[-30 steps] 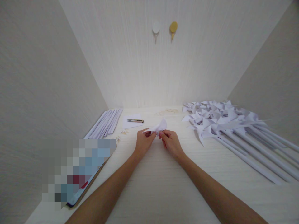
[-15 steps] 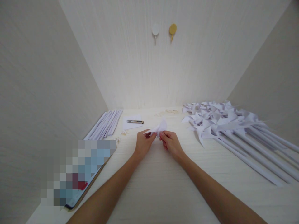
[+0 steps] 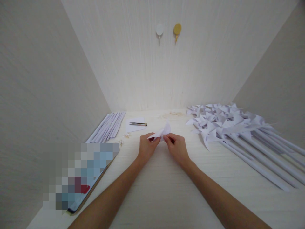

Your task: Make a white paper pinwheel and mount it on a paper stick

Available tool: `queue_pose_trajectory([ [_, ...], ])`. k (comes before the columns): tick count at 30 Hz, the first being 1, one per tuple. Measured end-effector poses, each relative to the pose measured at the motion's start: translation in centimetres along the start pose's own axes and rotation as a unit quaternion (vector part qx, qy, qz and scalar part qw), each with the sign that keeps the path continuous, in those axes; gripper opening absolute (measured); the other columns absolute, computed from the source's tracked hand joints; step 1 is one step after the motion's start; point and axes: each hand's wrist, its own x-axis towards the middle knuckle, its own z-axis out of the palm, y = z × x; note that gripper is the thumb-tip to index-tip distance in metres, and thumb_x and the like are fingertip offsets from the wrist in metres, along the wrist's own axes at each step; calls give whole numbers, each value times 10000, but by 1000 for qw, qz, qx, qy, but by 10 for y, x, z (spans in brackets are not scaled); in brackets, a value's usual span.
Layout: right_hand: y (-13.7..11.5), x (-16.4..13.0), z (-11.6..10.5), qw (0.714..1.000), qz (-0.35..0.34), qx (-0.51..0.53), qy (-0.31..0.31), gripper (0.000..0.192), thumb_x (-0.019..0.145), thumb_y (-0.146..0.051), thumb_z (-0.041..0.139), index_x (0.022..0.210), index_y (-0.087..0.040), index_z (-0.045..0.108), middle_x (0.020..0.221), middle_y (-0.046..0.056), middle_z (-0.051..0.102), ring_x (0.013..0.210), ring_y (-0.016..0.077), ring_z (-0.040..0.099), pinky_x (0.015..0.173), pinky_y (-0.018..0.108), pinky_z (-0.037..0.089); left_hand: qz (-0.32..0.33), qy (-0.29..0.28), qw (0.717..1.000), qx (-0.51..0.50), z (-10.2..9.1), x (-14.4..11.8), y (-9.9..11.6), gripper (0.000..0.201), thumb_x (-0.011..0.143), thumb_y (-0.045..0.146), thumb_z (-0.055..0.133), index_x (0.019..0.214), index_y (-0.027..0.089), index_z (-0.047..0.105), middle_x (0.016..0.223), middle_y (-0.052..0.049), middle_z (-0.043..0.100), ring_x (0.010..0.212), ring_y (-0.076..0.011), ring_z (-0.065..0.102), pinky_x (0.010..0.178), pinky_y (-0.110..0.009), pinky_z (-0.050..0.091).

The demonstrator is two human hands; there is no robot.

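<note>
We have a curled white paper pinwheel [image 3: 165, 129] over the middle of the tabletop [image 3: 164, 190], between our two hands. Our left hand [image 3: 148, 148] grasps its left side; our right hand [image 3: 176, 148] pinches its near right edge — thumb and fingertip close together. To work it well, we should steady it with the left, pinch lightly near the centre — and leave the raised blade uncreased. The stemmed pinwheels [image 3: 215, 124] lie apart, to the right.
</note>
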Motion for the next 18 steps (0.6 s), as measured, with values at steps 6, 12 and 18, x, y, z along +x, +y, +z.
queue_pose_trajectory([
  [6,-4,3,2,990,104,76,-52,254,692,-310,459,474,-183,488,358,-43,371,364,93,314,413,234,236,32,-2,999,27,-1,0,-5,139,630,189,538,609,114,652,571,-17,610,554,-116,514,538,-216,417],
  [12,-7,-1,2,998,54,11,-9,252,687,-299,471,464,-182,480,387,-25,412,383,95,341,435,244,238,39,-3,998,38,0,-1,-6,152,643,205,531,612,112,647,565,-17,604,547,-112,511,528,-213,410],
  [18,-16,-3,9,983,135,120,-10,257,684,-298,468,454,-185,472,355,-32,396,349,88,329,395,237,224,23,30,999,34,3,-5,0,171,646,236,538,545,119,612,511,-3,568,509,-104,485,520,-216,394],
])
